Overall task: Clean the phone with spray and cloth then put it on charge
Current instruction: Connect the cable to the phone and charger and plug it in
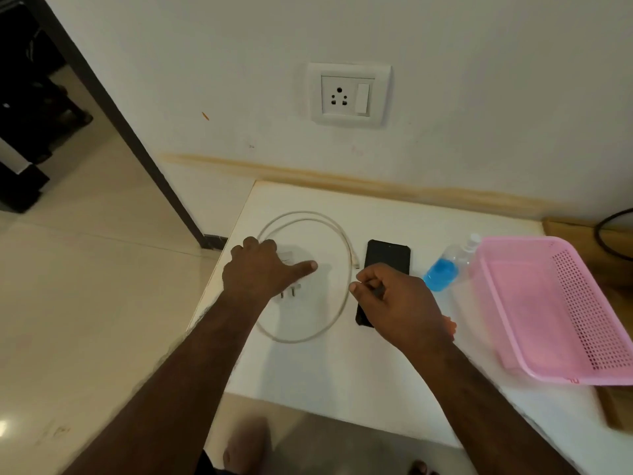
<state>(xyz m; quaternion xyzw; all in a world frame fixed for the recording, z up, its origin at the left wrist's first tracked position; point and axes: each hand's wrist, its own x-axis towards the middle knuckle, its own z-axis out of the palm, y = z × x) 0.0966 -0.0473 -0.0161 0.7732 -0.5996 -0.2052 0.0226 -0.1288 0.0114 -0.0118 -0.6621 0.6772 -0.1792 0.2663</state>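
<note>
Phone (387, 257) lies under right hand (397, 299), beside left hand (255, 269).

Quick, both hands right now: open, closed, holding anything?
Left hand: grips the white charger plug on the table.
Right hand: fingers curled over the phone; whether it holds anything cannot be told.

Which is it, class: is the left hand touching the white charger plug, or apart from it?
Touching. The head view shows the left hand resting on the charger plug, covering its body, with only the prongs showing.
</note>
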